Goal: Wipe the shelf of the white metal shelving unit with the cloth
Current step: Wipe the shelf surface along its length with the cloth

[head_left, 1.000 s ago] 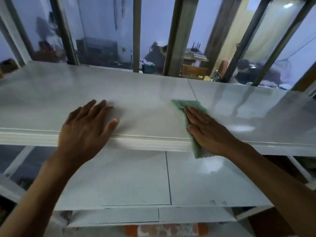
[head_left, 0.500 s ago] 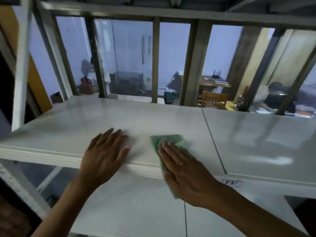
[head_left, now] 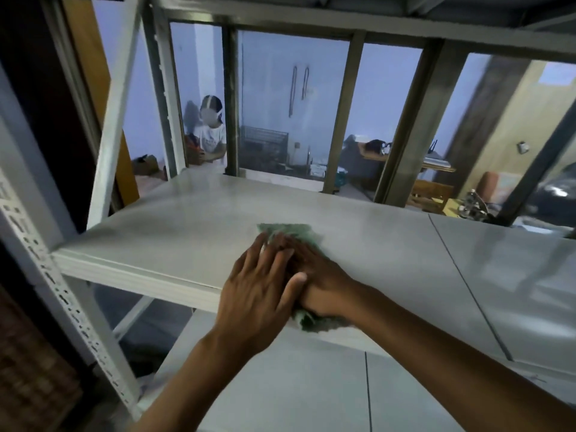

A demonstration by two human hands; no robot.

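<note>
cloth (head_left: 290, 230) pinned flat under right hand (head_left: 324, 275), left hand (head_left: 258, 291) flat on top; long axis runs front edge to back of shelf (head_left: 174, 232); unwiped span lies left.

The shelf (head_left: 174, 232) lies bare leftward (upright post (head_left: 46, 260) bounds that end).

We see our left hand (head_left: 258, 291) and right hand (head_left: 324, 283) bare, with no gloves, rings or watch; both forearms are uncovered, no sleeve reaching the wrists, and our fingernails are short.
</note>
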